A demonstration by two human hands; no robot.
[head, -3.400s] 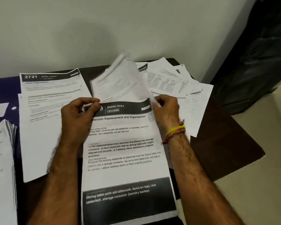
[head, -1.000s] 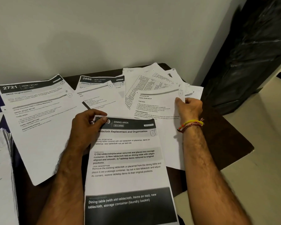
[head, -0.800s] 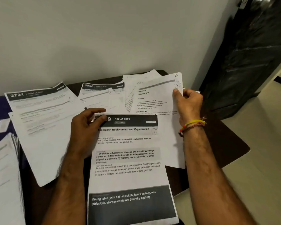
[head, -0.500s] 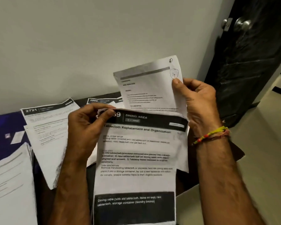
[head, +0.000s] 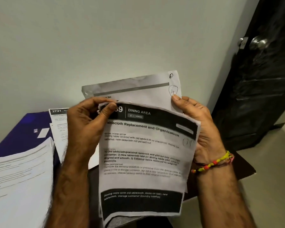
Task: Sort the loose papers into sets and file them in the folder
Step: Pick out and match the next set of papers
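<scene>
While left hand (head: 87, 122) pinches black-headed "Dining Area" printed sheet (head: 145, 155) and right hand (head: 199, 127) holds white page marked 4 (head: 138, 91) behind it, risk: unaligned edges, pages slip or misfile.

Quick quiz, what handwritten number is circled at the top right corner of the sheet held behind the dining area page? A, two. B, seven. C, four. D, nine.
C: the rear sheet, pinched by the right hand behind the dining area page, carries a circled handwritten 4 just above the thumb.
</scene>
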